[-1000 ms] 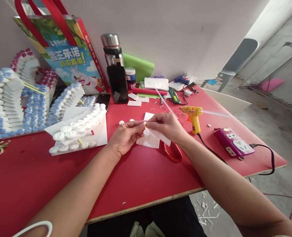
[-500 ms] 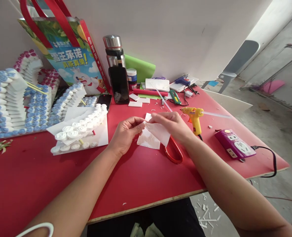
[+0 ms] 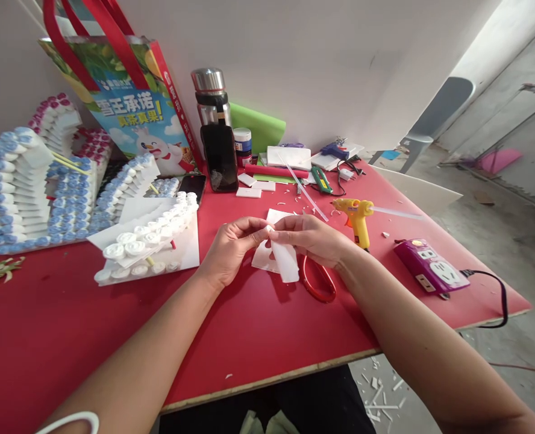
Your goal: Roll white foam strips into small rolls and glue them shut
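A red table fills most of the view, its far edge along the wall. At that far edge, toward the left, stands a printed shopping bag with red handles. In front of it, on the table's left part, is a blue and white model built of little rolls; nearer the middle sits a smaller white model. A metal bottle stands near the far edge, right of the bag.

The left hand and right hand meet over the table's middle, thumbs and forefingers pinching the upper end of a white strip. A purple power socket lies near the table's right corner, a yellow glue gun between it and the right hand. A dark phone stands upright before the bottle. A red loop lies just beside the strip, which hangs over a white sheet on the table.
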### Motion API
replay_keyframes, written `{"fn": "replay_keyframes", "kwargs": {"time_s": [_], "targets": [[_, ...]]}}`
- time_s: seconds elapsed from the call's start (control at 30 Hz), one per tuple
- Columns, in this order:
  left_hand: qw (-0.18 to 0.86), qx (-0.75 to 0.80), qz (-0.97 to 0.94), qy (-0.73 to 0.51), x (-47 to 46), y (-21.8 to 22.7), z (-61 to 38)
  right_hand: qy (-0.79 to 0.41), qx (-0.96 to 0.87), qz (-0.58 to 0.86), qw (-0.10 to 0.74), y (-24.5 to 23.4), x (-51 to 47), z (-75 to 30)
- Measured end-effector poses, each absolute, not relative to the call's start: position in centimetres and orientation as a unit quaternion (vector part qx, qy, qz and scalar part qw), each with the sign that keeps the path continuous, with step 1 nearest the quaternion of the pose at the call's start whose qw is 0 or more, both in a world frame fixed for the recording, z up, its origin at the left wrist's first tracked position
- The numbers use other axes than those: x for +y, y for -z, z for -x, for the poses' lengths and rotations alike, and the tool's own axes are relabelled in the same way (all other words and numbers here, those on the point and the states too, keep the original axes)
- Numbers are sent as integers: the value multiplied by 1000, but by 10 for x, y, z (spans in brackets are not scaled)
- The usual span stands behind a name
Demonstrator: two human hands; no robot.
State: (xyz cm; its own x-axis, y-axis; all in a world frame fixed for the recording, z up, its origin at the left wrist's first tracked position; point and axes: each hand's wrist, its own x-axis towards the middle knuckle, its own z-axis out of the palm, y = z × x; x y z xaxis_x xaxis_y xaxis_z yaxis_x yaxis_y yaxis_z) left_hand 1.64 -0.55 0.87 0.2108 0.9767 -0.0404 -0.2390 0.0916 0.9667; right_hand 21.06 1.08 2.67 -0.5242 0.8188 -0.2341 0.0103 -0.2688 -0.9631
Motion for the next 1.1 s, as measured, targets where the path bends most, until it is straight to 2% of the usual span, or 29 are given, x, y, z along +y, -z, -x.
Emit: {"fn": "replay_keyframes", "kwargs": {"time_s": [0.33,0.57,0.7,0.9,1.1], "targets": [[593,400,-483,-504,-6,-6,-19,-662,-531,415,327,-23,6,-203],[596,425,-410,-544,-7,0,-27,-416,-650,521,365,-23,5,-197],[607,432,-392,-540,-6,1,-29,-385,-663,524,371,-20,3,-192],[574,435,-404,-564,-9,-2,-32,-321,-648,543,428,-20,-6,-184],[512,456,-440,-580,-12,-9,-31,-242,-728,494,408,-23,-13,-186]]}}
